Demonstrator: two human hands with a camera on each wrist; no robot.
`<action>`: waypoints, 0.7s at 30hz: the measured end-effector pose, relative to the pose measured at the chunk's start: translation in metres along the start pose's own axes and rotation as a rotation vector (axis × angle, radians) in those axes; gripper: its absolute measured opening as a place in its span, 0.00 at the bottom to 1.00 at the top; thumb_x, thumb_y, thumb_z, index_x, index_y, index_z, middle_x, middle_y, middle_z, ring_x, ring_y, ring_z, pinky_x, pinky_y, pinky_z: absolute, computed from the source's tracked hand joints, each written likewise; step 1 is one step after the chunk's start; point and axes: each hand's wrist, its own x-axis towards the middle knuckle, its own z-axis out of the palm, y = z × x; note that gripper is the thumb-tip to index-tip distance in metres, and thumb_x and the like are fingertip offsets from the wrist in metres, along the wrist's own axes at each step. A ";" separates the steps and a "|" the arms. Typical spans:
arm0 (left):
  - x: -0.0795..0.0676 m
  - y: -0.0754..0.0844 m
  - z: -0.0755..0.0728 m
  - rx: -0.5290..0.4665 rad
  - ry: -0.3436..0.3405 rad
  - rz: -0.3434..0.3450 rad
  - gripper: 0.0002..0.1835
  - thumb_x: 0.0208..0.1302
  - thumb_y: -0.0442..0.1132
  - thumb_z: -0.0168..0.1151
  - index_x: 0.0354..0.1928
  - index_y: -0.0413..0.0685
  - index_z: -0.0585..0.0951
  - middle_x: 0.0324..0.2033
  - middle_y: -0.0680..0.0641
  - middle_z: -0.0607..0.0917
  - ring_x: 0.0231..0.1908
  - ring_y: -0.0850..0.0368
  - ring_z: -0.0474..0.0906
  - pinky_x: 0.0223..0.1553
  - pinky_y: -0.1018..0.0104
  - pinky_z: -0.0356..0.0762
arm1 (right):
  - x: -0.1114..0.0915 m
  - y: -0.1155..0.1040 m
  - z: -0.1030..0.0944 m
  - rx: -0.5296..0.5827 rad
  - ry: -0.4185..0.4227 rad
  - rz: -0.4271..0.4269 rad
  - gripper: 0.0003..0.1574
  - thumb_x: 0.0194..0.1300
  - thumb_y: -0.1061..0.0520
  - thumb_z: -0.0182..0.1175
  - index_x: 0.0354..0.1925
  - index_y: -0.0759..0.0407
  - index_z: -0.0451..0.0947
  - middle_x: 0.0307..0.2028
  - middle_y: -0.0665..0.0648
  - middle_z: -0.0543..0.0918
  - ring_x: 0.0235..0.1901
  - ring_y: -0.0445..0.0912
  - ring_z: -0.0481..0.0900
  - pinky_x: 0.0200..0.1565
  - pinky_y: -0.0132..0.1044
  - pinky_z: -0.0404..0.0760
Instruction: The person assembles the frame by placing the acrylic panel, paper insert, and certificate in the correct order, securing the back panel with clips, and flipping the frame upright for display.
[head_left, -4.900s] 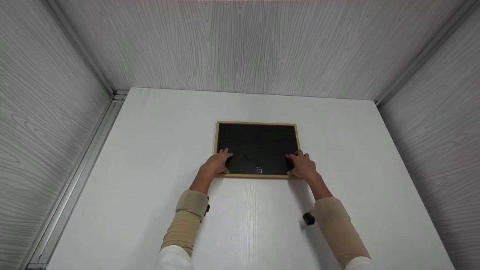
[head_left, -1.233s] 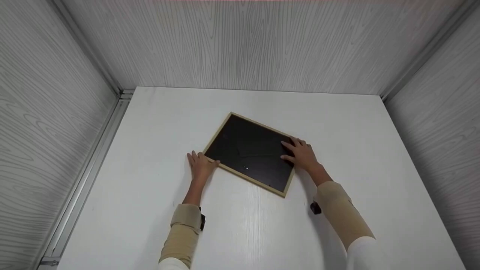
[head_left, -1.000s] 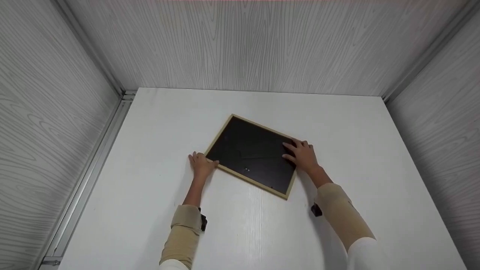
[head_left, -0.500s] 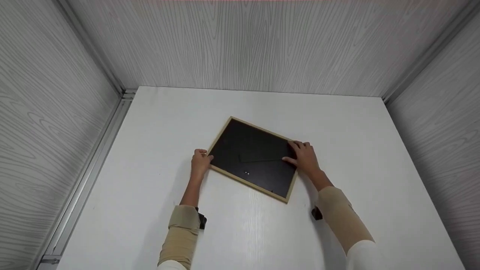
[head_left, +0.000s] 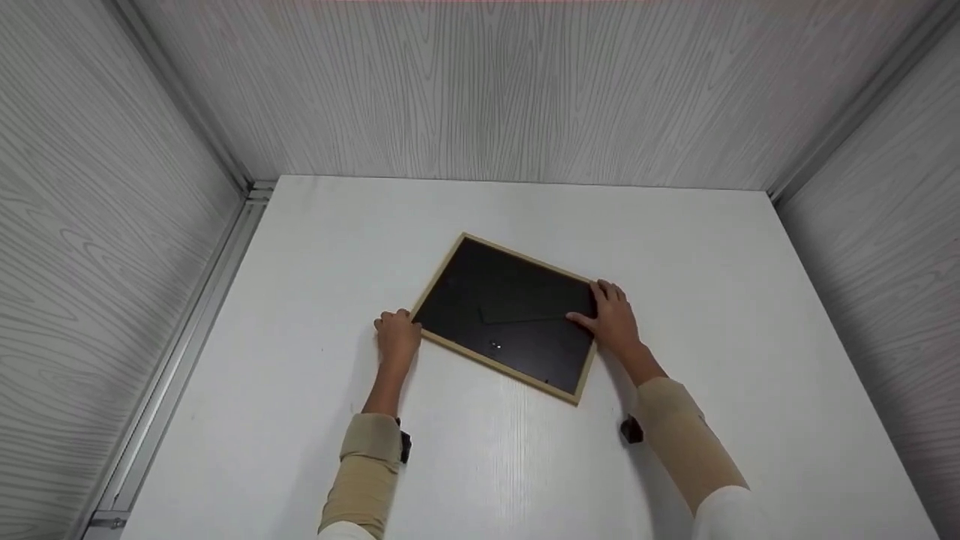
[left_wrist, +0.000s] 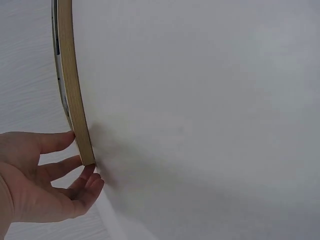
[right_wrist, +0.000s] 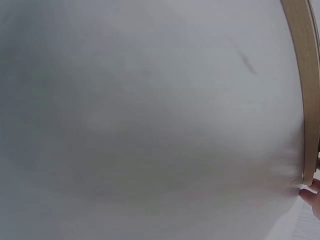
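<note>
A picture frame (head_left: 510,289) with a thin light-wood border lies back side up on the white table, turned at an angle. Its black backing bears the outline of a flap and a small shiny fitting (head_left: 496,346). My left hand (head_left: 398,337) grips the frame's left corner; in the left wrist view its fingers (left_wrist: 59,169) curl about the end of the wooden edge (left_wrist: 75,95). At the right corner, my right hand (head_left: 616,322) holds the frame, thumb on the backing and fingers over the border. The right wrist view catches only some fingertips (right_wrist: 307,196) by the corner.
The white table (head_left: 487,465) reaches a wood-grain back panel (head_left: 487,97). Similar panels stand left (head_left: 97,247) and right (head_left: 885,225), with a metal rail (head_left: 180,360) along the left side. Both forearms wear tan wraps with a small black device.
Since the earliest frame, the picture frame has turned clockwise, and my left hand has shifted to its left corner. In the last half second, my left thumb has slid off the backing to the edge.
</note>
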 end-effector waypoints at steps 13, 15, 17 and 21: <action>-0.002 -0.001 -0.013 -0.661 -0.045 -0.203 0.14 0.65 0.29 0.52 0.51 0.33 0.70 0.41 0.34 0.76 0.35 0.48 0.76 0.36 0.58 0.76 | 0.002 -0.004 -0.002 -0.125 0.006 -0.044 0.52 0.56 0.32 0.57 0.64 0.68 0.60 0.59 0.70 0.64 0.57 0.62 0.62 0.55 0.53 0.63; -0.001 -0.002 -0.016 -0.767 -0.053 -0.231 0.14 0.66 0.28 0.50 0.52 0.32 0.70 0.42 0.33 0.76 0.36 0.50 0.76 0.36 0.59 0.77 | 0.001 -0.005 -0.003 -0.149 0.013 -0.048 0.52 0.55 0.31 0.57 0.63 0.68 0.62 0.58 0.70 0.66 0.56 0.63 0.64 0.54 0.54 0.64; 0.001 -0.003 -0.019 -0.828 -0.057 -0.255 0.14 0.66 0.28 0.49 0.52 0.31 0.70 0.43 0.33 0.75 0.36 0.50 0.76 0.36 0.59 0.77 | 0.001 -0.006 -0.005 -0.154 0.015 -0.049 0.52 0.55 0.30 0.57 0.62 0.69 0.64 0.57 0.69 0.67 0.54 0.63 0.66 0.54 0.54 0.65; 0.003 -0.004 -0.024 -0.952 -0.086 -0.283 0.12 0.65 0.27 0.50 0.50 0.30 0.71 0.40 0.34 0.76 0.35 0.51 0.77 0.34 0.61 0.76 | 0.002 -0.009 -0.010 -0.122 0.018 -0.066 0.52 0.53 0.30 0.58 0.59 0.70 0.66 0.55 0.68 0.70 0.53 0.62 0.67 0.54 0.52 0.65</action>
